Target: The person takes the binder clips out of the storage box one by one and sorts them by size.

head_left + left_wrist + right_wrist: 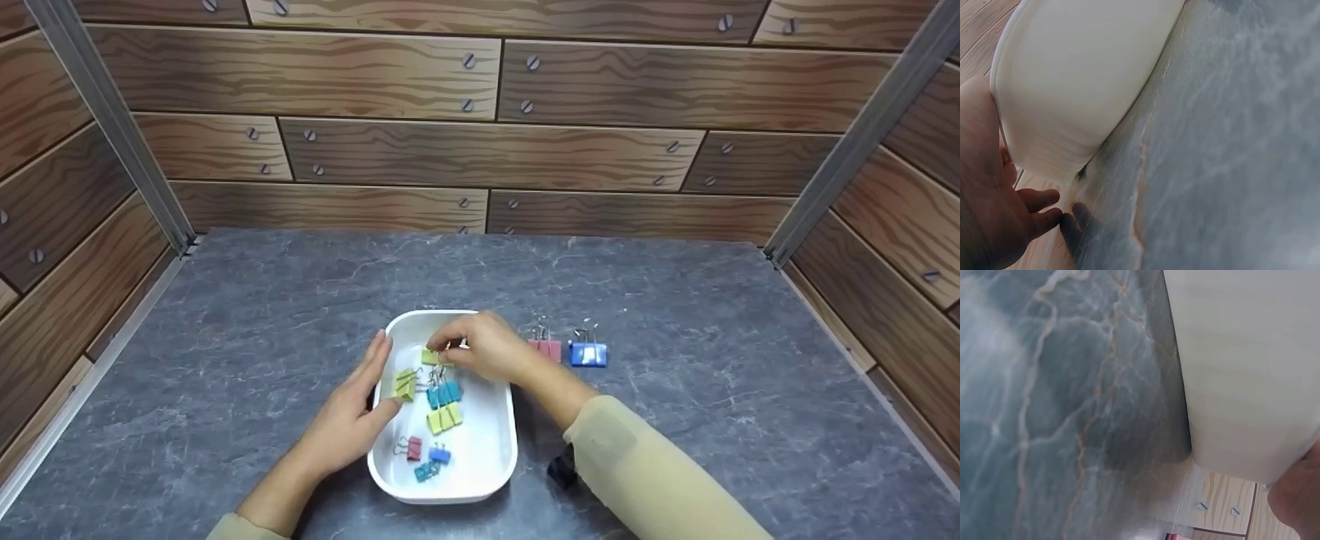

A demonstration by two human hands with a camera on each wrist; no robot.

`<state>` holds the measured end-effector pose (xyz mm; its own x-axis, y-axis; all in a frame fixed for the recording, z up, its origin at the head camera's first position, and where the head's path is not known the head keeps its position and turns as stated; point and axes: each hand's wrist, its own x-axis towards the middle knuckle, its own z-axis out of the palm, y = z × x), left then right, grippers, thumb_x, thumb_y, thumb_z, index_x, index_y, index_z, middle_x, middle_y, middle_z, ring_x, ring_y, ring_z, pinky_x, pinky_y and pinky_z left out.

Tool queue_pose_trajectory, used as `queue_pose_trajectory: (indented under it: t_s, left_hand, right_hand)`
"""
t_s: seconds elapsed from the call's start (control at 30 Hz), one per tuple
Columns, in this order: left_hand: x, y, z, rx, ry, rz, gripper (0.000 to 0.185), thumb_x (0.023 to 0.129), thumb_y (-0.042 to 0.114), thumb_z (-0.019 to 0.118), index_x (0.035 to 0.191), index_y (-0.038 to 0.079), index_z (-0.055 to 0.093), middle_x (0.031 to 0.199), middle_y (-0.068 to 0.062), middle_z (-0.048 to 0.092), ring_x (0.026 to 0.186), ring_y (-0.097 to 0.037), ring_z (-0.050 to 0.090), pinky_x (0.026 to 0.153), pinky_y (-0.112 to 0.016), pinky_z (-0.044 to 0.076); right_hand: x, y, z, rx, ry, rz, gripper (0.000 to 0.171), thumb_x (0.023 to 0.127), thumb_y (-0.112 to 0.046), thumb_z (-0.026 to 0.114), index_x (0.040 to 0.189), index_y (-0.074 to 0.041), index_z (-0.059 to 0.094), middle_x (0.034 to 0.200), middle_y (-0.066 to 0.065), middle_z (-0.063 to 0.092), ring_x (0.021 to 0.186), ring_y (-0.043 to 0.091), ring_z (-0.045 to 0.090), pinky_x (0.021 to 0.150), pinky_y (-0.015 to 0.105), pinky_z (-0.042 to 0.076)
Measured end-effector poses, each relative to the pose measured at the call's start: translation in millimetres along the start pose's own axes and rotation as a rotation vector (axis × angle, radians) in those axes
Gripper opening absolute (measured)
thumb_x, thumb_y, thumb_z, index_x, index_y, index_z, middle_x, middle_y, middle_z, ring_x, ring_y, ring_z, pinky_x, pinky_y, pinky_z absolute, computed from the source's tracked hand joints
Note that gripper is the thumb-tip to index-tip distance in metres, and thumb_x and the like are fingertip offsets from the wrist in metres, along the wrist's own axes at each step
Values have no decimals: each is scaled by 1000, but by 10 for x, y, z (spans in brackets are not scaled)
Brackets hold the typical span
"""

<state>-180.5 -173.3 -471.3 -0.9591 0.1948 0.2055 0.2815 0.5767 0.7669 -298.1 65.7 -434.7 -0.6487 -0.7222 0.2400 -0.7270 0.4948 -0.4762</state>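
A white tray (487, 465) holds several binder clips. My right hand (487, 349) reaches over the tray's far right side, and its thumb and index finger pinch a yellow binder clip (430, 357) near the far end. My left hand (349, 420) rests along the tray's left rim, straight fingers outside and thumb across the edge. Close to that thumb is another yellow clip (405, 385). Mid-tray, a teal clip (444, 393) sits above a third yellow clip (445, 418). Small red (414, 448), blue (440, 455) and teal clips (427, 471) lie nearer me.
Right of the tray, a pink binder clip (550, 350) and a larger blue one (589, 354) stand on the grey marbled table (675, 300). A black object (562, 468) shows beside my right sleeve. Wood-patterned panels (390, 154) enclose the back and sides.
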Motion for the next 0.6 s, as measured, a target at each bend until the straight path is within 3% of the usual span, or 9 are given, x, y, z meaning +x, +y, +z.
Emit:
queue_pose_trajectory:
  t_s: [0.6]
  left_hand:
    - [-4, -7, 8, 2, 14, 22, 81, 100, 19, 63, 170, 15, 23, 176, 2, 14, 158, -32, 24, 125, -56, 24]
  right_hand:
    - [-7, -53, 29, -16, 56, 39, 16, 96, -11, 77, 111, -11, 84, 109, 2, 81, 103, 22, 76, 95, 41, 58]
